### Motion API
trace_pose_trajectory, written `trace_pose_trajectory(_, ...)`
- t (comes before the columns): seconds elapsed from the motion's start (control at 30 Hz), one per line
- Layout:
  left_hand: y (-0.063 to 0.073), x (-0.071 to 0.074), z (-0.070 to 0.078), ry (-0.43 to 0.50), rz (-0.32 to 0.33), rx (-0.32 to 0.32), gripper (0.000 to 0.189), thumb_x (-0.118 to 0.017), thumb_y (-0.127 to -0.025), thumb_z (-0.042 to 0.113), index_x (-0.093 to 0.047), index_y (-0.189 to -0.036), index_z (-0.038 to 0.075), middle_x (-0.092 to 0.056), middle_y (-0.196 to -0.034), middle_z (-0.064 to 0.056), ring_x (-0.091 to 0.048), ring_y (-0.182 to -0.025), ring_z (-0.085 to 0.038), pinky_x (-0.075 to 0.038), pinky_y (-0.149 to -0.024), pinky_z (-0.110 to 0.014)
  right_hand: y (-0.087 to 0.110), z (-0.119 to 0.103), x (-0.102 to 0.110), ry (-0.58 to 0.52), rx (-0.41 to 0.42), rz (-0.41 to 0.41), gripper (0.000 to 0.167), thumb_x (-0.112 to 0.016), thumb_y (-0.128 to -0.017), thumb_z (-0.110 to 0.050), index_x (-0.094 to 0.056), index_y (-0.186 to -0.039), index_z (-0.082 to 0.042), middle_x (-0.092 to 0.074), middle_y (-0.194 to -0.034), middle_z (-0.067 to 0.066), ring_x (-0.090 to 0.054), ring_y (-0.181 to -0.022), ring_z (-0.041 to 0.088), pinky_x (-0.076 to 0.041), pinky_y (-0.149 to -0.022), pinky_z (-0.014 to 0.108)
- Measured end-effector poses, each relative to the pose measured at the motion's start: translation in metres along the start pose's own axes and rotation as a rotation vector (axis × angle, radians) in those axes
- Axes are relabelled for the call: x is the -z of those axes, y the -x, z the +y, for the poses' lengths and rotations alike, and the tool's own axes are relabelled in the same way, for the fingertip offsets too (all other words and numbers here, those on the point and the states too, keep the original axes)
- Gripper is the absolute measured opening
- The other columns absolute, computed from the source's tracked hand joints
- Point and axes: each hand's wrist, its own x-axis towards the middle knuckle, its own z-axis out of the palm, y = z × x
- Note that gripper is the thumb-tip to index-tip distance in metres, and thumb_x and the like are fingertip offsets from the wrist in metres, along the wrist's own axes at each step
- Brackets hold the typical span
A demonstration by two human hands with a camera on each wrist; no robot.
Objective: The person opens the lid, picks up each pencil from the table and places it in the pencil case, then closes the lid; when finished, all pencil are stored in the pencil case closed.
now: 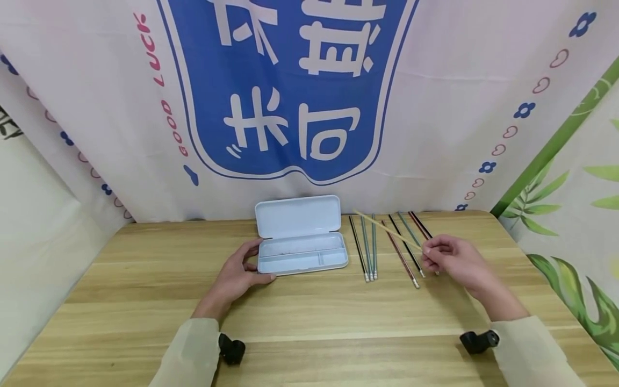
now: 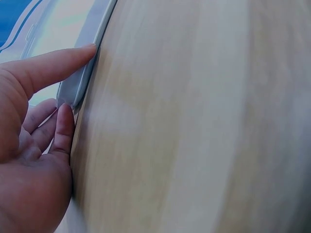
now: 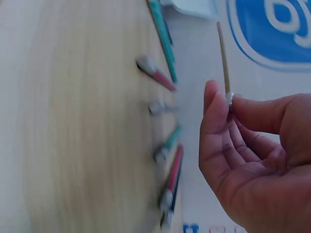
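A light-blue pencil case [image 1: 303, 262] stands with its lid [image 1: 298, 217] raised, its compartments bare of pencils. My left hand [image 1: 235, 276] holds the case's left end, thumb along the front edge and fingers around the left side toward the back. In the left wrist view, the thumb [image 2: 58, 68] meets the case's rim. Between thumb and fingertips, my right hand [image 1: 447, 259] pinches a yellow pencil [image 1: 387, 229] by its silver-banded end. That pencil slants up to the left above other pencils; in the right wrist view, its shaft [image 3: 223, 58] points upward.
Right of the case lie a black pencil [image 1: 359, 247] and two teal pencils [image 1: 366, 247]. Farther right are a red pencil [image 1: 400, 253], another black one and more pencils, partly behind my right hand. A printed cloth [image 1: 416, 134] hangs at the back edge of the wooden table [image 1: 309, 322].
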Motion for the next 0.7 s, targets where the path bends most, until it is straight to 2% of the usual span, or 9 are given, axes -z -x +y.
trace_pose_trajectory(0.43, 0.0, 0.0, 0.002, 0.007, 0.002, 0.006, 0.094, -0.092, -0.083, 0.012, -0.043, -0.163, 0.019, -0.049, -0.162, -0.016, -0.059, -0.116, -0.031, -0.051, -0.089, -0.031, -0.031, -0.03, -0.049, 0.126, 0.067, -0.002, 0.021, -0.058, -0.111, -0.009, -0.065, -0.124, 0.006, -0.074, -0.11, 0.023, -0.073, -0.091, 0.019, -0.064, -0.081, 0.033)
trace_pose_trajectory(0.7, 0.0, -0.001, 0.002, -0.004, 0.005, 0.014, 0.094, -0.092, -0.083, 0.014, -0.044, -0.163, 0.02, -0.049, -0.163, -0.015, -0.059, -0.117, -0.031, -0.051, -0.089, -0.031, -0.046, -0.041, -0.074, 0.065, 0.083, -0.016, 0.018, -0.059, -0.11, -0.006, -0.065, -0.121, 0.008, -0.073, -0.104, 0.022, -0.072, -0.088, 0.02, -0.064, -0.079, 0.033)
